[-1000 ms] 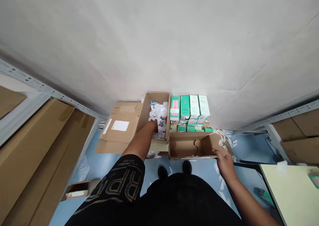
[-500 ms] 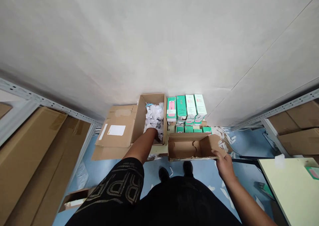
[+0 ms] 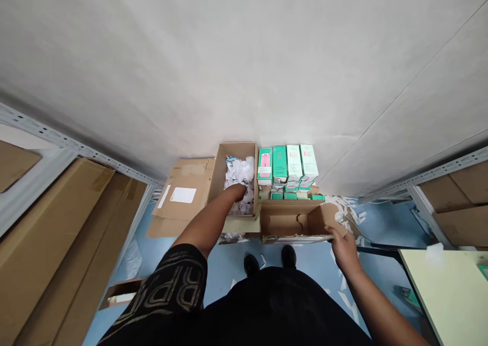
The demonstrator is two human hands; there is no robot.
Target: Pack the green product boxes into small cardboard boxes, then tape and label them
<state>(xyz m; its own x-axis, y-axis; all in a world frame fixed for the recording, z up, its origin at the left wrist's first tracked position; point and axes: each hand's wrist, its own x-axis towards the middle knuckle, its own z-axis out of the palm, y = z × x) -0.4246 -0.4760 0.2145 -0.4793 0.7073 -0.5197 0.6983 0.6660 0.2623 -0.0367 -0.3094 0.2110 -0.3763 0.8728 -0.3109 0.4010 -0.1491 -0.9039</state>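
My left hand (image 3: 239,191) reaches into a tall cardboard box (image 3: 215,182), its fingers curled down and closed among crumpled white paper scraps (image 3: 241,171). What they hold is hidden beneath the hand. My right hand (image 3: 343,246) grips the right end of a smaller, open cardboard box (image 3: 280,225), thumb over the edge of its flap. The inside of this box shows bare brown cardboard. Behind it stand green-and-white product boxes (image 3: 279,163) with pink pictures, in stacked rows against the wall.
Open flaps (image 3: 182,194) with white labels spread left of the tall box. Large cartons (image 3: 57,244) fill a metal rack on the left, and more cartons (image 3: 467,203) are racked at right. A pale table (image 3: 442,285) stands lower right. Paper strips (image 3: 348,209) litter the blue floor.
My left hand has moved farther up and back within the paper scraps. My right hand keeps its grip on the smaller box. The whole view has shifted slightly.
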